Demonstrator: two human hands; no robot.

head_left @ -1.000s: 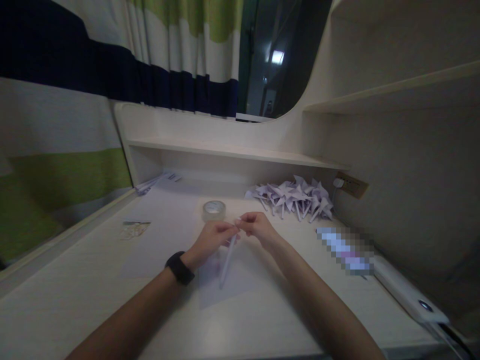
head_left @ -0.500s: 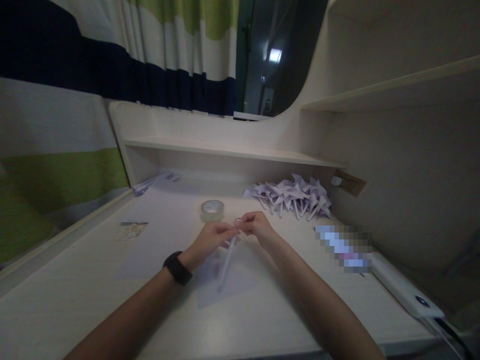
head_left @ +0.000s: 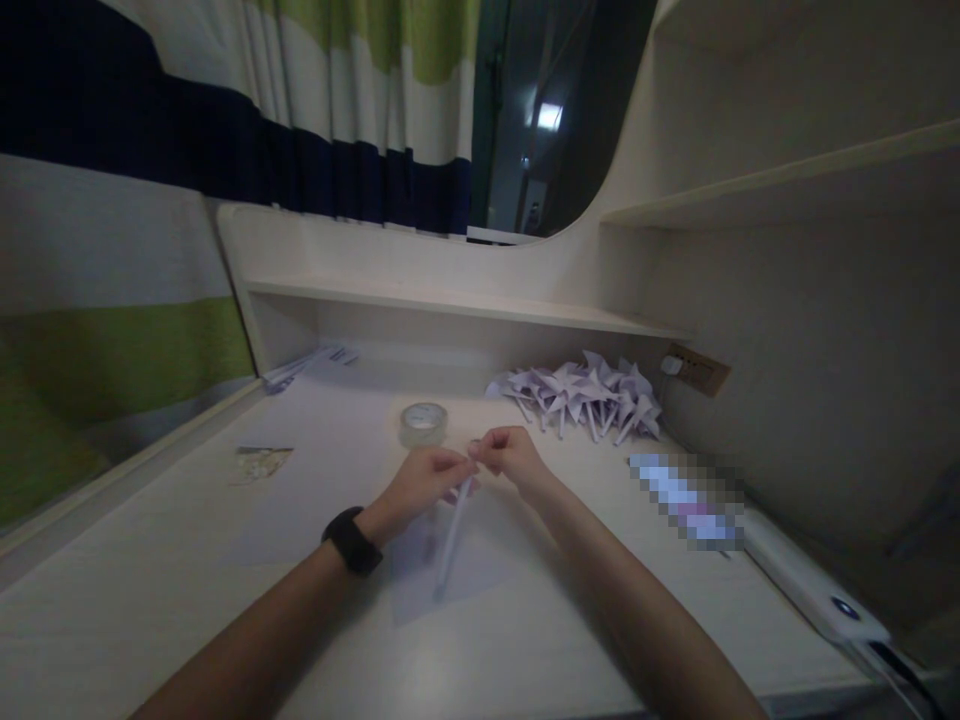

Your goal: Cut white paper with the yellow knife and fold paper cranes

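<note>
My left hand [head_left: 427,480], with a black band on its wrist, is closed around the upper end of a thin white rolled-paper stick [head_left: 452,540]. The stick slants down toward me over a sheet of white paper [head_left: 416,590]. My right hand [head_left: 514,455] is pinched shut at the stick's top end, its fingertips almost against those of the left. A small pale bit shows at that pinch, too small to name. Just beyond my hands a roll of clear tape [head_left: 423,424] lies flat on the desk.
Several white paper pinwheels [head_left: 577,390] are heaped at the back right. Large white sheets [head_left: 322,430] and a small patterned piece [head_left: 262,465] lie at left; folded paper strips [head_left: 307,368] sit in the back corner. A blurred-out item [head_left: 682,500] and a white power strip [head_left: 810,580] are at right.
Both hands stay together at the top of the stick, with only a slight shift of the fingers. The whole view has moved a little; nothing was let go.
</note>
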